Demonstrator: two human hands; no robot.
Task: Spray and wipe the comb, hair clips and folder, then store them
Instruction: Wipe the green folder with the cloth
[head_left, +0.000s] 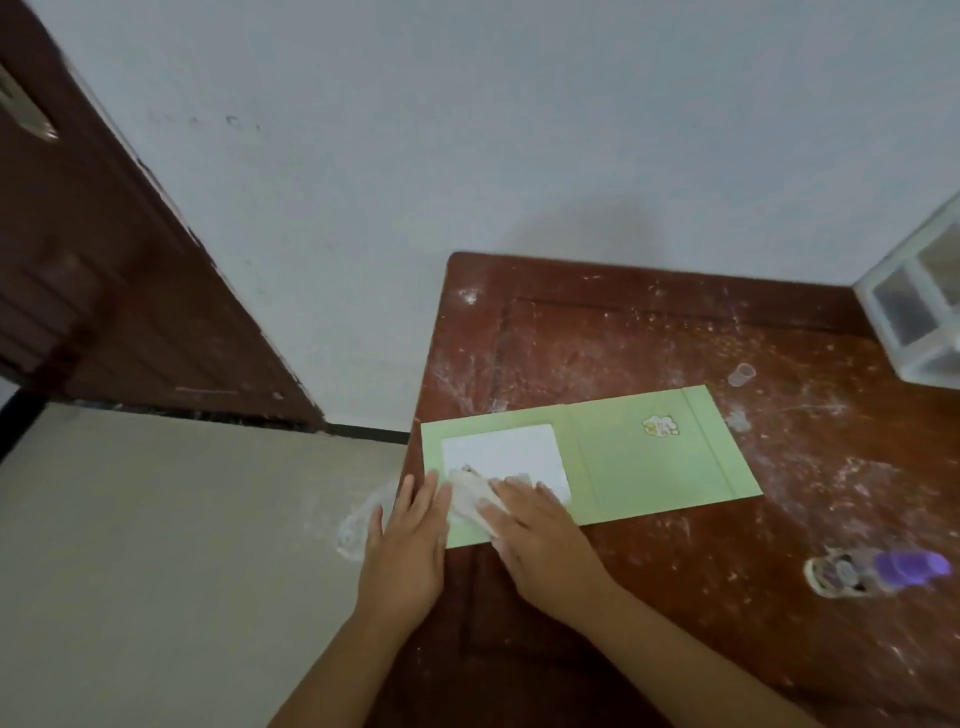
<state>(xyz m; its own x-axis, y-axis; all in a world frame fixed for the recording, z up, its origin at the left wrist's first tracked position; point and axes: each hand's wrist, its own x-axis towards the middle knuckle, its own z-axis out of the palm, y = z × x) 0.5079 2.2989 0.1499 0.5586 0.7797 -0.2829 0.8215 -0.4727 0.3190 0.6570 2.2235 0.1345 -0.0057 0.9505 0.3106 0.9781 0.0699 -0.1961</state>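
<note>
The right hand (540, 540) lies palm down on a crumpled white wipe (470, 499), fingers nearly straight and spread over it, pressing it onto the near left corner of the flat pale green card folder (649, 467). The left hand (408, 540) rests just beside it, fingers straight and together, its fingertips on the folder's left edge and touching the wipe; it grips nothing. Both bare forearms reach in from the bottom of the view.

The folder lies opened out flat on the left part of a scuffed reddish-brown wooden table (675, 338), its left end jutting slightly past the table's edge. It bears a white rounded rectangle panel (514, 452) on its left half, partly under the wipe, and a small cartoon sticker (661, 426) on its right half.

Just beyond the folder's far right corner stands a small clear plastic cap (741, 374). Well to the right, near the table's near edge, a clear spray bottle with a purple top (878, 571) lies on its side. A clear plastic drawer organiser (919, 306) stands at the table's far right corner against the white wall (467, 130). A dark brown door (104, 286) fills the left.
</note>
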